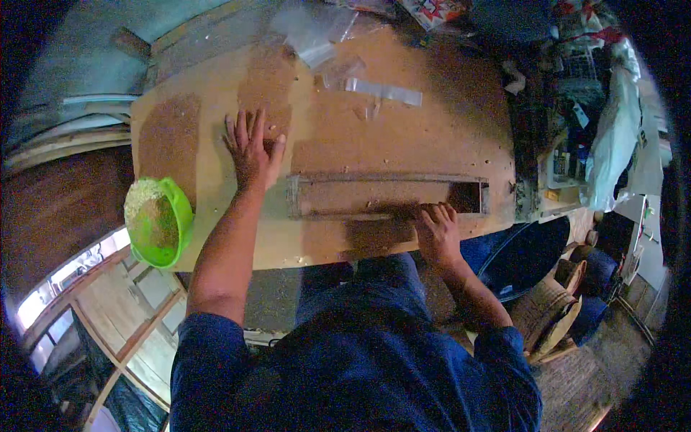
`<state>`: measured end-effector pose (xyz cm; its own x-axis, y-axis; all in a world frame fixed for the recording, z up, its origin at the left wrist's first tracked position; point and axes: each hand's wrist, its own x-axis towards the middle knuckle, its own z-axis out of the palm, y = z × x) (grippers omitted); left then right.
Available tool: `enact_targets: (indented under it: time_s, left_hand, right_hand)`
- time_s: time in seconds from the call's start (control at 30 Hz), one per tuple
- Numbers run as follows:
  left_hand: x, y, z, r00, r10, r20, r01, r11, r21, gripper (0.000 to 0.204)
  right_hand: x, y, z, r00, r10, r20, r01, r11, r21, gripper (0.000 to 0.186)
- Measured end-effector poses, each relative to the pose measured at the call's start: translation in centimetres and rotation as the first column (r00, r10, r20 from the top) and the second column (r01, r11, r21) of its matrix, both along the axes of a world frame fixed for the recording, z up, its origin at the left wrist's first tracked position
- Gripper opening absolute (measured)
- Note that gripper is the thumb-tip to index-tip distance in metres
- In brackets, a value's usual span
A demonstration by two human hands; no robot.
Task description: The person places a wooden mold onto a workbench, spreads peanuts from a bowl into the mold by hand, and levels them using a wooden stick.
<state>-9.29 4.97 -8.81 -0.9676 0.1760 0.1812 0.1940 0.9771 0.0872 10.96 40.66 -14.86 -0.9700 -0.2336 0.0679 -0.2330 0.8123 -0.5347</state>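
My left hand (254, 147) lies flat on the light brown work table (446, 137), fingers spread, with nothing in it. Small crumbs lie about its fingertips. Along the table's near side runs a long, narrow rectangular wooden frame (389, 177), its inside mostly brown like the table top. A dark gap (466, 196) shows at its right end. My right hand (437, 229) is at the near edge of this frame, just left of the gap, with its fingers bent over the edge. What lies under those fingers is hidden.
A bright green bowl (184, 209) with pale flakes and brown grains stands at the table's left edge. Clear plastic bags (317, 36) and a clear strip (385, 92) lie at the back. Bags and a rack crowd the right side; a large dark blue basin (525, 255) stands below.
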Motion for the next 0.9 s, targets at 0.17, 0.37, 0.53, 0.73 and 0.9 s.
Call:
enact_targets:
  time_s: [0.17,0.37,0.53,0.73,0.9]
  left_hand:
    - [0.6,-0.1,-3.3,0.991,-0.126,0.051,0.129,0.989,-0.072,0.064]
    - [5.1,5.8,-6.1,0.917,-0.333,0.220,0.351,0.935,-0.047,0.060]
    - [8.2,8.4,-6.1,0.901,-0.322,0.291,0.321,0.946,0.053,0.055]
    - [10.8,7.3,-6.5,0.809,-0.442,0.388,0.441,0.892,0.096,0.048]
    - [10.7,7.0,-7.6,0.877,-0.350,0.329,0.317,0.936,0.152,0.042]
  right_hand:
    - [2.5,3.3,3.0,0.997,-0.071,0.021,0.071,0.997,0.008,0.035]
    - [8.6,7.8,3.1,0.909,-0.406,0.099,0.411,0.911,-0.034,0.035]
    - [9.2,7.9,5.7,0.804,-0.591,0.066,0.594,0.796,-0.116,0.027]
    - [10.8,9.0,3.6,0.758,-0.618,0.209,0.648,0.752,-0.124,0.029]
    - [10.7,8.5,1.9,0.743,-0.630,0.226,0.669,0.693,-0.268,0.032]
